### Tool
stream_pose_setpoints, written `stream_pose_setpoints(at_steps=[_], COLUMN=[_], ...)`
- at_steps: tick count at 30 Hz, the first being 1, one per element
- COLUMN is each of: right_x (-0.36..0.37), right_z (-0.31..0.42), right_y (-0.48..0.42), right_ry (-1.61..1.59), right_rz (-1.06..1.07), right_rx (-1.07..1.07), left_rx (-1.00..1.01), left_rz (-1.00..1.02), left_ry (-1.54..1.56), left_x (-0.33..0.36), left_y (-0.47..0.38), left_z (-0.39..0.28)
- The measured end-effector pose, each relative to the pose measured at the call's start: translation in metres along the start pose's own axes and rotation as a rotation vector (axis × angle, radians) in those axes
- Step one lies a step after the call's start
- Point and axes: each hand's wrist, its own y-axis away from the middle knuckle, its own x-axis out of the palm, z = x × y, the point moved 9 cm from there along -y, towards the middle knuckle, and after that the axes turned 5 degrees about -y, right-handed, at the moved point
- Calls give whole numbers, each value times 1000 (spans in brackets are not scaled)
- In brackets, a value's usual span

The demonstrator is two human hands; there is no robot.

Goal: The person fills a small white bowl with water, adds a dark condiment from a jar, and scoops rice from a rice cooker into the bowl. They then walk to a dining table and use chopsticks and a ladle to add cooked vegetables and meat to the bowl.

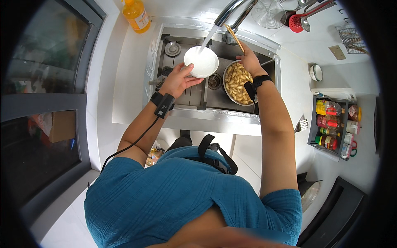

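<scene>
My left hand (183,77) holds a white bowl (201,62) over the sink (189,97), thumb on its rim and fingers beneath. A stream of water (208,38) runs from the chrome faucet (228,14) into the bowl. In my right hand (249,62) is a pair of wooden chopsticks (235,38), their far ends close to the faucet spout. Under that hand, in the right part of the sink, stands a round basin (229,95) full of yellowish-tan elongated pieces (237,82); my hand and wrist cover part of it.
A drain (214,81) lies between bowl and basin. At the sink's left are a round metal lid (172,49) and a dark scrubber (167,71). An orange liquid bottle (136,17) stands back left. Utensils (299,22) hang back right, above a rack of condiments (328,124) and a fork (301,125).
</scene>
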Motion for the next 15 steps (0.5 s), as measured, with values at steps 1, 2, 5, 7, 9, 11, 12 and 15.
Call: stream_pose_setpoints(at_steps=[1, 2, 5, 7, 9, 11, 12, 15], right_x=[0, 1, 1, 1, 1, -1, -1, 3], right_z=[0, -1, -1, 1, 1, 5, 7, 16], right_y=[0, 0, 0, 1, 3, 3, 2, -4], right_ry=[0, -8, -16, 42, 176, 76, 30, 145], right_rz=[0, 1, -18, -39, -68, -107, -128, -126], right_rx=[-1, 1, -4, -24, -21, -57, -72, -145], left_rx=[2, 0, -7, -13, -18, -21, -13, 2], left_rz=[1, -4, -3, -2, -1, 2, 14, 37], left_ry=[2, 2, -1, 5, 5, 1, 0, 5], left_x=[-2, -3, -7, -8, -9, -11, -10, -10], left_y=[0, -1, -1, -2, -2, -2, -2, -3], left_z=[1, 3, 5, 6, 6, 6, 5, 2])
